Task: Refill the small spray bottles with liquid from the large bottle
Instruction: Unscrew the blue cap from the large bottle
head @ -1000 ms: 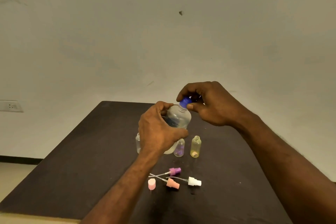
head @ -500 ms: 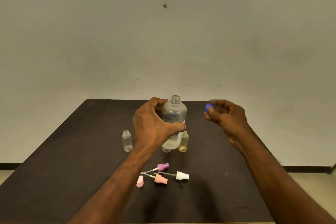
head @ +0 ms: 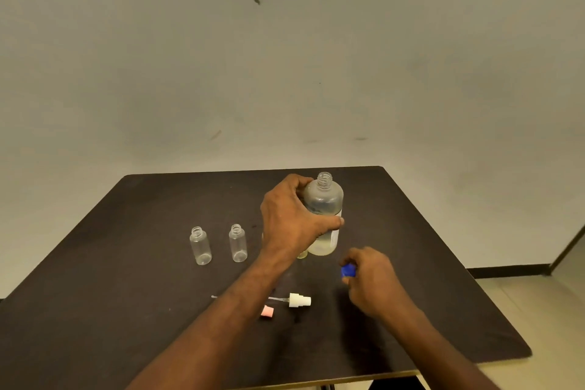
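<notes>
My left hand [head: 291, 222] grips the large clear bottle [head: 324, 203], which stands upright with its neck uncapped. My right hand [head: 370, 279] holds the blue cap [head: 348, 271] low over the table [head: 126, 310], right of the bottle's base. Two small clear bottles [head: 200, 245] [head: 238, 243] stand open to the left. A yellowish small bottle [head: 302, 254] peeks out behind my left wrist, mostly hidden. A white spray head [head: 299, 300] and a pink cap [head: 267, 311] lie near my left forearm; other spray heads are hidden under it.
The dark table ends at a pale wall behind. Its right edge drops to a light floor [head: 538, 310] with a dark skirting line. The near edge runs along the bottom of the view.
The blue cap came off the large bottle. My right hand carried it right and then down towards the table. The view has shifted, bringing two small clear bottles into sight on the left.
</notes>
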